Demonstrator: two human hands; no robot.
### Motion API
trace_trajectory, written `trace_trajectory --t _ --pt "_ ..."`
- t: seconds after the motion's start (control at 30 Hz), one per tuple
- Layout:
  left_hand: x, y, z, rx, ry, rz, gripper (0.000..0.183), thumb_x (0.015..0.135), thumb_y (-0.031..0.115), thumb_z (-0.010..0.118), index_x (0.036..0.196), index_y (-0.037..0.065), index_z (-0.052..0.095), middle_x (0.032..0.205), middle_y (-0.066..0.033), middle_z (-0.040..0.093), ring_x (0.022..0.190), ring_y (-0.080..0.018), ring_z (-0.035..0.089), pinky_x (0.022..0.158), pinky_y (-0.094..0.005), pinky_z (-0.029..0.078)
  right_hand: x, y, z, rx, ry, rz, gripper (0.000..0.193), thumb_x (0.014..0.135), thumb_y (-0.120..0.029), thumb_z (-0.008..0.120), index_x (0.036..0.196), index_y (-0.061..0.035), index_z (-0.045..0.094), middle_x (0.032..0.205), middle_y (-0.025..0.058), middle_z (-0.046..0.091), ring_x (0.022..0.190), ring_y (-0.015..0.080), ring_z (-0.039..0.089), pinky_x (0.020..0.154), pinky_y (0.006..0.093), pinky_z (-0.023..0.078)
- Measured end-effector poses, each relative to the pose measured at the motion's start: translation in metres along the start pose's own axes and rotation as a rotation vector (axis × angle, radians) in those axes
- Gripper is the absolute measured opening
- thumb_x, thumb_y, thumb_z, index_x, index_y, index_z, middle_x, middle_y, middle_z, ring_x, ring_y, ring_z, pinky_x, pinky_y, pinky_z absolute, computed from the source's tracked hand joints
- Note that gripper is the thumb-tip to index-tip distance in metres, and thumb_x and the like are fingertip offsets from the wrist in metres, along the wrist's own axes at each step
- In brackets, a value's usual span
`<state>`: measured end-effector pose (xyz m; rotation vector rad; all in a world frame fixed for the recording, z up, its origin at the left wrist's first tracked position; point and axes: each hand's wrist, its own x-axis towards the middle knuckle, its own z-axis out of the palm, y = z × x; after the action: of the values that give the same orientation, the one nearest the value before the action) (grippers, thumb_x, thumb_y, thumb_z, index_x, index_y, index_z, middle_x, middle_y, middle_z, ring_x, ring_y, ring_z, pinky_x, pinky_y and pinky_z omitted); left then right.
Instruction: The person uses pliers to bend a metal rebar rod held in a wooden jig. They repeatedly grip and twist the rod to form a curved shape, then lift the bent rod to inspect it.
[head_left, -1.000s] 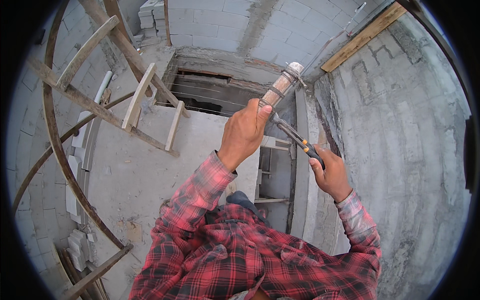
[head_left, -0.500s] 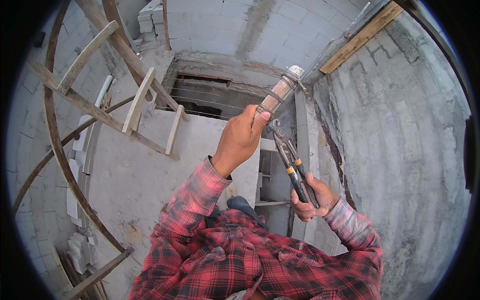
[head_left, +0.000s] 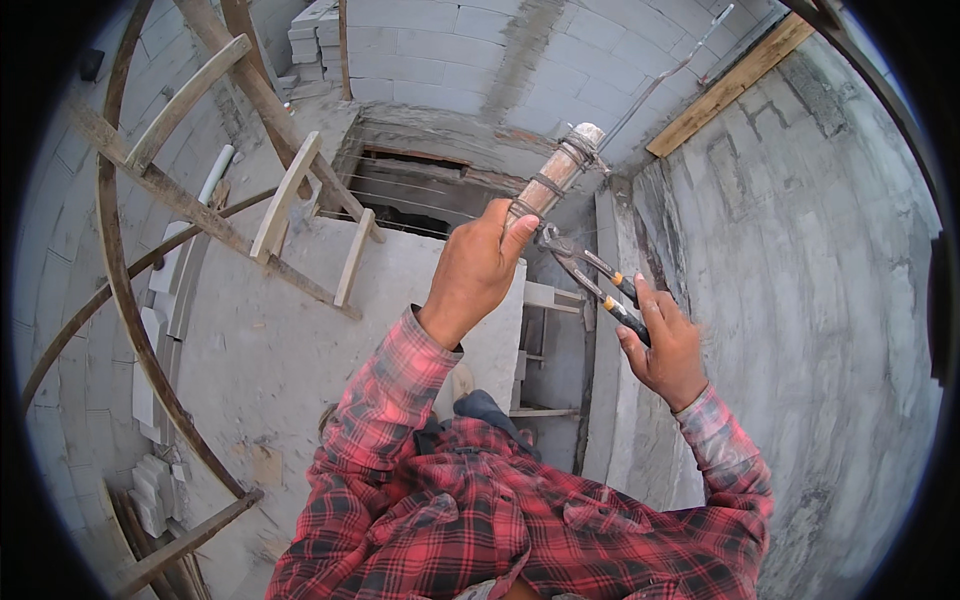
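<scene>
My left hand (head_left: 468, 275) is wrapped around a pale, worn wooden post (head_left: 560, 172). Dark tie wire (head_left: 548, 186) is wound around this post in several places, with a twisted end sticking out near its top. Just below my left thumb, the jaws of a pair of end-cutting pincers (head_left: 584, 268) meet the post beside the wire; whether they bite on wire is too small to tell. My right hand (head_left: 668, 345) holds the pincers' black handles with yellow bands, which are spread apart, fingers on one handle and thumb by the other.
A wooden ladder (head_left: 205, 225) leans at the left, with curved wooden poles (head_left: 125, 290) beside it. Beyond the pale slab (head_left: 400, 270) is a dark opening (head_left: 405, 200) crossed by thin wires. A rough block wall (head_left: 810, 300) rises close on the right, with a plank (head_left: 730, 85) along it.
My right hand has moved up and to the right, and the pincers' handles have swung outward and spread. The left hand keeps its grip on the post.
</scene>
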<state>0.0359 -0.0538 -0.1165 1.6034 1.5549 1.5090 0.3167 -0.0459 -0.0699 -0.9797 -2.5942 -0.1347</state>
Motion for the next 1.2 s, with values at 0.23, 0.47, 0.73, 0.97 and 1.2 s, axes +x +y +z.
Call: trace_trajectory --t 0.23,0.47,0.73,0.97,1.2 --pt "-0.002 -0.003 -0.003 -0.017 -0.024 0.030 0.038 0.106 0.036 0.050 0.105 -0.001 0.058 0.063 -0.0140 0.053 0.054 -0.0261 0.054 0.054 -0.0371 0.042 -0.013 -0.005 0.006 1.601 -0.755 0.849 0.067 0.104 -0.059 0.037 0.135 -0.0017 0.054 0.085 0.0085 0.058 0.059 0.0160 0.049 0.053 0.0277 0.040" --pt "-0.008 0.005 0.006 -0.166 -0.101 -0.015 0.040 0.106 0.039 0.049 0.100 0.001 0.059 0.061 -0.0017 0.050 0.056 -0.0097 0.048 0.053 -0.0301 0.040 -0.049 -0.012 0.039 2.426 -0.935 0.627 0.076 0.097 -0.066 0.036 0.129 0.0015 0.050 0.069 0.0068 0.058 0.052 0.0175 0.055 0.050 0.0320 0.048" --pt "-0.009 0.014 -0.003 -0.056 -0.025 0.040 0.039 0.107 0.037 0.048 0.103 -0.001 0.057 0.062 -0.0127 0.050 0.053 -0.0218 0.049 0.053 -0.0373 0.040 -0.004 -0.022 -0.031 0.602 -0.127 0.311 0.042 0.076 -0.009 0.079 0.111 0.0022 0.059 0.084 0.0095 0.065 0.063 0.0142 0.064 0.056 0.0301 0.052" --pt "-0.017 0.023 -0.006 -0.070 -0.049 0.044 0.038 0.107 0.035 0.047 0.108 -0.002 0.057 0.064 -0.0160 0.050 0.055 -0.0283 0.051 0.055 -0.0394 0.041 -0.007 -0.005 -0.046 -0.117 0.140 -0.119 0.058 0.073 -0.011 0.074 0.128 0.0005 0.061 0.107 0.0145 0.067 0.077 0.0297 0.065 0.064 0.0374 0.052" --pt "-0.016 0.026 -0.010 -0.066 0.000 0.083 0.030 0.105 0.028 0.050 0.100 -0.002 0.055 0.071 -0.0244 0.058 0.068 -0.0458 0.059 0.058 -0.0493 0.043 -0.025 -0.023 -0.025 1.222 -0.500 0.647 0.049 0.103 -0.041 0.045 0.121 0.0026 0.059 0.078 0.0090 0.061 0.058 0.0180 0.056 0.053 0.0321 0.045"
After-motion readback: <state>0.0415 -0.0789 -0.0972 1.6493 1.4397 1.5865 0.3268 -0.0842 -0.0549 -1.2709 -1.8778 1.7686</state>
